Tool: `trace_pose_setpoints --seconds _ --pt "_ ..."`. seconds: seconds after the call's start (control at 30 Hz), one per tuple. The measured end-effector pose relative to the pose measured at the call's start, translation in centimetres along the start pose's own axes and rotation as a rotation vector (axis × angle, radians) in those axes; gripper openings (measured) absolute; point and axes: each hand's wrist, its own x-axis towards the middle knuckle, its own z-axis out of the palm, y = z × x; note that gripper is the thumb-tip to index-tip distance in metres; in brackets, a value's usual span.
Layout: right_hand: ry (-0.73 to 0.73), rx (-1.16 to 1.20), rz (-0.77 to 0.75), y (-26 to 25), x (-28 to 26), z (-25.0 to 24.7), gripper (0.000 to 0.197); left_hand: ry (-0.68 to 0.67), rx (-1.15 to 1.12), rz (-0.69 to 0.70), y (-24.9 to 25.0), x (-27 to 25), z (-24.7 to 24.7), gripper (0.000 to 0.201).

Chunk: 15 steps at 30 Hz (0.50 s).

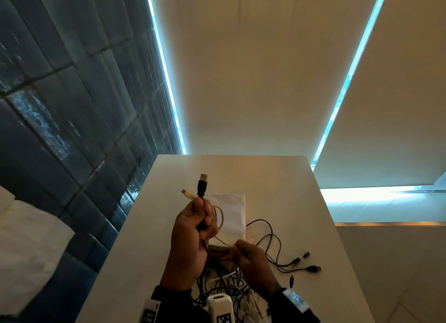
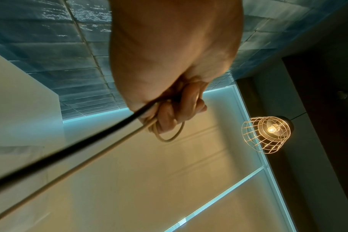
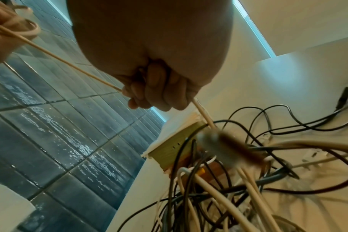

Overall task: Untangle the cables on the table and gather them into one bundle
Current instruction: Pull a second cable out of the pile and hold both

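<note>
Overhead, from the head view, the left hand (image 1: 190, 236) is raised above the pale, smooth table (image 1: 289, 192), its fingers curled round two cords: a thick black cable (image 1: 202, 185) with a blocky moulded plug and metal tip pointing up and away past the fingertips, and a thinner cream cable (image 1: 218, 216) whose small plug angles up and to the left beside it. A round loop of the cream cord bulges out on the right of the knuckles. From below the fist the cream cord runs down and to the right into the right hand (image 1: 251, 260), which pinches it in closed fingers. Under both wrists lies a tangled heap of cables (image 1: 229, 284), black and white, thin and rubbery; several black leads with small plugs fan out to the right of the right hand. A flat white pouch (image 1: 231, 214) lies beyond the fingers.

From the left wrist, the left hand's fingers (image 2: 169, 116) wrap the glossy black cable and the matte cream one, both running straight down to the lower left. A wire-cage lamp (image 2: 267, 135) glows to the right.

From the right wrist, the right hand's fingers (image 3: 155, 94) clamp the cream cable, taut and diagonal from upper left down through the fist toward the heap. Glossy blue wall tiles (image 3: 50, 125) fill the left.
</note>
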Motion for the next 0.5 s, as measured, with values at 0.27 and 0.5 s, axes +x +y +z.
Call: trace_pose_setpoints --seconds 0.27,0.5 --pt "-0.026 -0.078 0.083 2.9 -0.1 0.6 0.037 0.015 0.012 -0.002 0.0 0.2 -0.3 0.032" --pt "0.124 -0.020 0.166 0.0 1.1 -0.6 0.030 0.124 0.125 -0.017 -0.4 0.3 -0.8 0.033"
